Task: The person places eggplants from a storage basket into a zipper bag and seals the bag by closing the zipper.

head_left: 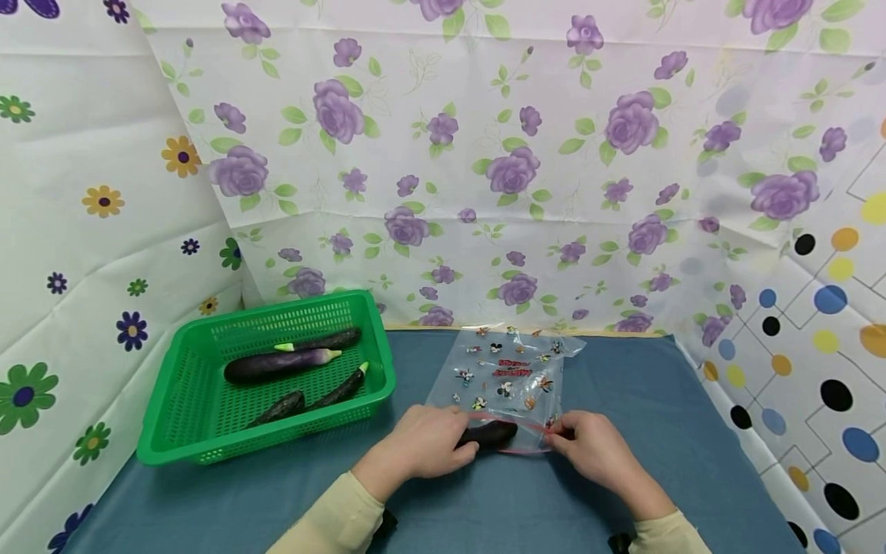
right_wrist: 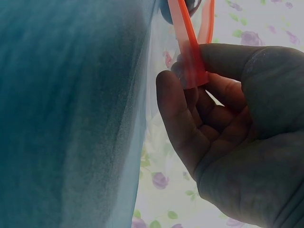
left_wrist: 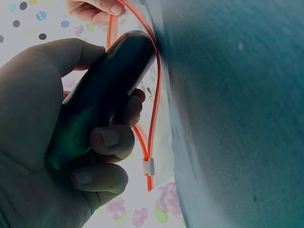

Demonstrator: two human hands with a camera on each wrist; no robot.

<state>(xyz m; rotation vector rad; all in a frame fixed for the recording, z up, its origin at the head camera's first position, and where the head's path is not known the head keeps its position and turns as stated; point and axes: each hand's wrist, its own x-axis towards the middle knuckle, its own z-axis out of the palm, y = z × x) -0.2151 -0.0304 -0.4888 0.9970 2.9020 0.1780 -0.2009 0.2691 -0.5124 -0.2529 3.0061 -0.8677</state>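
Observation:
My left hand (head_left: pixel 431 440) grips a dark eggplant (head_left: pixel 493 435), fingers and thumb curled round it in the left wrist view. The eggplant's blunt end sits at the mouth of a clear zip bag (head_left: pixel 508 377) printed with cartoon figures. Red zip strips (left_wrist: pixel 156 90) edge that mouth and stand apart, with a small pale slider (left_wrist: pixel 148 166) at one end. At the mouth's right corner, my right hand (head_left: pixel 591 448) pinches the red strip (right_wrist: pixel 192 61) between thumb and fingers. The bag lies flat on the table, its closed end pointing away from me.
A green perforated basket (head_left: pixel 270 442) stands at the left, holding a smooth eggplant (head_left: pixel 277 365) and several dark, wrinkled long vegetables (head_left: pixel 339 387). Blue cloth (head_left: pixel 623 385) covers the table. Flowered sheets (head_left: pixel 512 169) hang behind it, with patterned ones at both sides.

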